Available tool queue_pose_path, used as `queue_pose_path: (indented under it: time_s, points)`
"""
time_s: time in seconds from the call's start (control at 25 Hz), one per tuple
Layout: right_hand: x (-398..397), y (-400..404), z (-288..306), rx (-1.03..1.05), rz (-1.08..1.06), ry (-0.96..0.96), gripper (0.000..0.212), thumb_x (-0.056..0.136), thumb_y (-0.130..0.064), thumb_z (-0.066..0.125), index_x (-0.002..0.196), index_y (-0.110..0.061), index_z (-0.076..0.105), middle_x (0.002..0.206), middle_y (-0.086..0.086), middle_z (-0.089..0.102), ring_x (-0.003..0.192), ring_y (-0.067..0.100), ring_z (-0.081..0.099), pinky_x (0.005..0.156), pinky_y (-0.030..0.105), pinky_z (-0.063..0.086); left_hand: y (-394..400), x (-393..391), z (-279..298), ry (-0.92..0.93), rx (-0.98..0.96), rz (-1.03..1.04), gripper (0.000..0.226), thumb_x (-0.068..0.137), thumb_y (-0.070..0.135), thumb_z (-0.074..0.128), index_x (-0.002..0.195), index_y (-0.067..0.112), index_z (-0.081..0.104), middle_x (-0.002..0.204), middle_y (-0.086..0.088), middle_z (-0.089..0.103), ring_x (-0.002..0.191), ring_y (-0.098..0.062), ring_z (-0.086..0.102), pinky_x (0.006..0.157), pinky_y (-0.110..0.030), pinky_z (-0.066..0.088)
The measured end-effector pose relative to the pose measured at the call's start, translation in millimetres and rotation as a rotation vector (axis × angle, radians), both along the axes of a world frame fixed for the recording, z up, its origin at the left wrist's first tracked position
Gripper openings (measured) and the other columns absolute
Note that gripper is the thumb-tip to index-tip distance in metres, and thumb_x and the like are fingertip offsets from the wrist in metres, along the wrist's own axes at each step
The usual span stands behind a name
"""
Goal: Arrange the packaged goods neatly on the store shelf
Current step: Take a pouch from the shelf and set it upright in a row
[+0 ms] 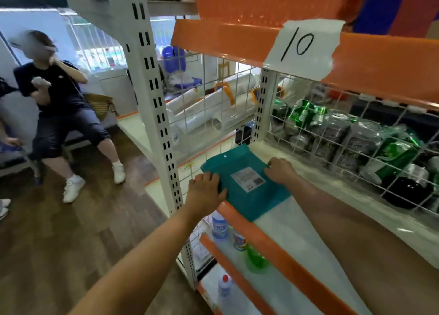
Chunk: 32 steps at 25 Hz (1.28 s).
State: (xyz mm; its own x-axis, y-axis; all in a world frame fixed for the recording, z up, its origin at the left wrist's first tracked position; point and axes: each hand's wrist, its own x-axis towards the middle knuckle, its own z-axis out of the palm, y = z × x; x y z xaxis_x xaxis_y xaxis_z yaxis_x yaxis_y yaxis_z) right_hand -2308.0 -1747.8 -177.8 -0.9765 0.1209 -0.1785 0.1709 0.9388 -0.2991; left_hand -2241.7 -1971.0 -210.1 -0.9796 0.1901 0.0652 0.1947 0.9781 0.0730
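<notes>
Squaring one teal packet on the shelf; left hand and right hand press it, fingers curled over its edges; nothing else placed yet.

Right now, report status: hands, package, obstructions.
Both hands on teal package: left hand and right hand at its edges. Teal package flat on shelf. Nothing obstructing.
</notes>
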Motion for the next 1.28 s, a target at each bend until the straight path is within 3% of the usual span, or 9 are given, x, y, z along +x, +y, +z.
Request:
queue_pose_path:
  time_s: [0.16, 0.28, 0.44, 0.68, 0.8, 0.92, 1.08, 1.2, 1.28]
  points:
    - [-3.7, -12.3, -2.5, -0.079, -0.106, -0.059, 0.051, 0.091, -0.037, 0.046, 0.129, -0.003, 0.042, 0.130, 0.018, 0.050, 0.118, 0.035, 0.049, 0.091, 0.037, 0.043, -4.3, 1.0, -6.0, 0.014, 0.021, -0.027, 0.075, 0.079, 0.061, 0.006, 0.131, 0.018, 0.038, 0.131, -0.008, 0.042, 0.120, -0.026, 0.041, 0.099, -0.038, 0.033]
    - [-3.1, -12.5, 4.1, -0.157, -0.141, -0.064, 0.049, 0.094, -0.039, 0.047, 0.124, -0.001, 0.053, 0.126, 0.017, 0.057, 0.113, 0.032, 0.055, 0.086, 0.033, 0.044, -4.6, 1.7, -7.4, 0.046, 0.033, -0.035, 0.083, 0.071, 0.059, -0.003, 0.127, 0.017, 0.042, 0.128, -0.008, 0.045, 0.116, -0.026, 0.044, 0.096, -0.037, 0.035]
    - [0.5, -0.7, 14.7, -0.391, -0.243, -0.095, 0.040, 0.092, -0.033, 0.057, 0.115, -0.001, 0.063, 0.118, 0.017, 0.063, 0.106, 0.033, 0.061, 0.093, 0.038, 0.050, -4.5, 4.6, -6.5, 0.116, 0.049, -0.053, 0.064, 0.079, 0.052, 0.016, 0.105, 0.012, 0.058, 0.104, -0.011, 0.059, 0.094, -0.031, 0.058, 0.081, -0.043, 0.044]
    - [35.2, 15.8, 32.4, -0.765, -0.457, -0.024, 0.029, 0.092, -0.017, 0.060, 0.114, 0.002, 0.061, 0.105, 0.012, 0.063, 0.080, 0.027, 0.061, 0.078, 0.036, 0.051, -5.5, 0.6, 6.4, 0.038, 0.001, -0.141, 0.040, 0.098, 0.041, 0.029, 0.126, 0.016, 0.043, 0.129, -0.005, 0.047, 0.117, -0.026, 0.045, 0.100, -0.043, 0.032]
    - [66.1, 30.5, 36.6, -0.958, -0.598, 0.074, 0.030, 0.093, -0.012, 0.058, 0.118, 0.004, 0.058, 0.096, 0.012, 0.064, 0.063, 0.019, 0.060, 0.059, 0.032, 0.054, -4.0, 5.0, 9.1, 0.041, -0.008, -0.205, 0.049, 0.097, 0.042, 0.019, 0.130, 0.015, 0.043, 0.132, -0.008, 0.048, 0.121, -0.026, 0.044, 0.100, -0.042, 0.031]
    - [101.6, 43.8, 36.1, -1.149, -0.727, 0.188, 0.030, 0.094, -0.011, 0.055, 0.122, -0.002, 0.056, 0.097, 0.012, 0.065, 0.068, 0.021, 0.062, 0.056, 0.034, 0.053, 1.6, 5.9, 13.1, -0.005, 0.038, -0.212, 0.051, 0.095, 0.046, 0.021, 0.130, 0.017, 0.046, 0.133, -0.008, 0.048, 0.123, -0.029, 0.042, 0.101, -0.042, 0.031]
    - [152.8, 53.8, 46.3, -1.249, -0.807, 0.342, 0.006, 0.094, -0.009, 0.054, 0.093, -0.005, 0.059, 0.094, 0.011, 0.070, 0.061, 0.021, 0.063, 0.051, 0.032, 0.053, 16.8, 24.0, 22.2, -0.012, 0.071, -0.250, 0.048, 0.095, 0.047, 0.025, 0.129, 0.020, 0.047, 0.135, -0.004, 0.047, 0.126, -0.027, 0.040, 0.107, -0.044, 0.027]
    - [193.8, 64.7, 49.0, -1.261, -0.826, 0.467, 0.007, 0.092, -0.008, 0.058, 0.096, -0.004, 0.062, 0.116, 0.019, 0.063, 0.073, 0.026, 0.061, 0.070, 0.040, 0.053, 28.9, 43.6, 36.5, -0.027, 0.133, -0.308, 0.038, 0.098, 0.040, 0.036, 0.129, 0.021, 0.046, 0.135, -0.003, 0.046, 0.127, -0.025, 0.038, 0.109, -0.047, 0.023]
    - [224.5, 69.1, 50.2, -1.247, -0.881, 0.511, 0.012, 0.091, -0.010, 0.060, 0.100, -0.003, 0.062, 0.115, 0.018, 0.063, 0.084, 0.030, 0.061, 0.078, 0.044, 0.051, 35.2, 59.2, 42.8, -0.028, 0.158, -0.325, 0.038, 0.097, 0.041, 0.036, 0.129, 0.022, 0.048, 0.135, -0.003, 0.047, 0.126, -0.025, 0.039, 0.107, -0.046, 0.026]
